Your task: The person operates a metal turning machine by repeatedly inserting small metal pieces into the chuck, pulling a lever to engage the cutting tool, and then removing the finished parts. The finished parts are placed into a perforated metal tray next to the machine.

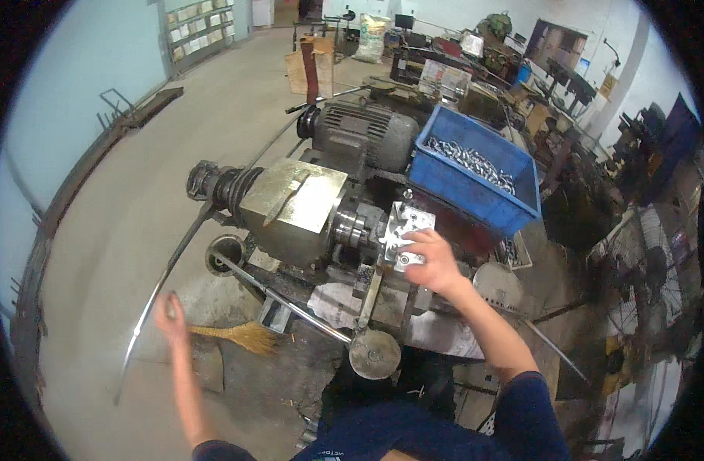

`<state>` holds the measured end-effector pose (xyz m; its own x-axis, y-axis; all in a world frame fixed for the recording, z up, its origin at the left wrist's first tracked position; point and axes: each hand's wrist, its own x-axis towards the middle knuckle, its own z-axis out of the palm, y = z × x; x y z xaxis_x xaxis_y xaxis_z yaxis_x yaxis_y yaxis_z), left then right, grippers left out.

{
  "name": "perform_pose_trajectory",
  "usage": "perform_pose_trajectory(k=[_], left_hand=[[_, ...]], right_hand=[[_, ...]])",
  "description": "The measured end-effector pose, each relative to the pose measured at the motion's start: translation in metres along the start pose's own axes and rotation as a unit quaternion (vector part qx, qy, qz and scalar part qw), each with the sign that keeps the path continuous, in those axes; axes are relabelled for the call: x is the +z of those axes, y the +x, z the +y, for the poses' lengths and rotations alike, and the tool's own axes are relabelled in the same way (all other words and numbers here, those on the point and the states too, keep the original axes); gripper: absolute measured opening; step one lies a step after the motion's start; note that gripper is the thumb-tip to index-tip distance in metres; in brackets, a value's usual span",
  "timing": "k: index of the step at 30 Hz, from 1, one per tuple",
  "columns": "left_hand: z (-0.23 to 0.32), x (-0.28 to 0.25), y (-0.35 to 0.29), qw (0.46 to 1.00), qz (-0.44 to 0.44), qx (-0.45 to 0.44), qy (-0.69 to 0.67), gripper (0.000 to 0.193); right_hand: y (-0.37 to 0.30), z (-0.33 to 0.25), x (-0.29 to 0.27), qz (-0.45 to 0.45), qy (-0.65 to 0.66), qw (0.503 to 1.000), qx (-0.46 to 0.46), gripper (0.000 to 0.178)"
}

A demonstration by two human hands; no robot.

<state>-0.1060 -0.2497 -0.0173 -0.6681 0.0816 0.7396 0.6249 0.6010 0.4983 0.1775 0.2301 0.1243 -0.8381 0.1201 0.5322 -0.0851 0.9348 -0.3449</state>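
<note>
My right hand [430,261] is over a bright metal block [409,226] on the lathe-like machine. Its thumb and fingers are apart over the block's near side; any small part under the fingertips is hidden. Left of the block is a round steel chuck [350,228] on the headstock [287,223]. My left hand [171,316] is out to the left, fingers loosely bent, with nothing visible in it. It is beside a long metal lever [171,265] that slopes down from the machine's left end, and appears apart from it.
A blue bin [475,188] of small shiny metal parts stands behind the block. An electric motor [363,132] sits beyond the headstock. In front are a shiny bar [290,304], a round handwheel [374,354] and a straw broom [244,336]. A large fan [644,284] stands right.
</note>
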Motion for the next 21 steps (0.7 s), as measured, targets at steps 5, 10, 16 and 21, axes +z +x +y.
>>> perform_pose_trajectory(k=[5,10,16,21], left_hand=[[0.075,0.114,-0.107,0.858,-0.493,-0.125,0.077,0.04],[0.056,0.144,-0.084,0.69,-0.603,0.181,0.356,0.02],[0.071,0.127,-0.07,0.772,-0.557,0.116,0.281,0.024],[0.058,0.105,-0.039,0.886,-0.45,-0.07,0.081,0.029]], right_hand=[[-0.101,0.014,-0.079,0.003,-0.067,0.985,0.156,0.028],[-0.21,0.041,-0.133,-0.013,-0.126,0.942,0.31,0.031],[-0.348,0.084,-0.183,-0.022,-0.302,0.811,0.502,0.034],[-0.497,0.131,-0.197,-0.058,-0.427,0.704,0.565,0.033]])
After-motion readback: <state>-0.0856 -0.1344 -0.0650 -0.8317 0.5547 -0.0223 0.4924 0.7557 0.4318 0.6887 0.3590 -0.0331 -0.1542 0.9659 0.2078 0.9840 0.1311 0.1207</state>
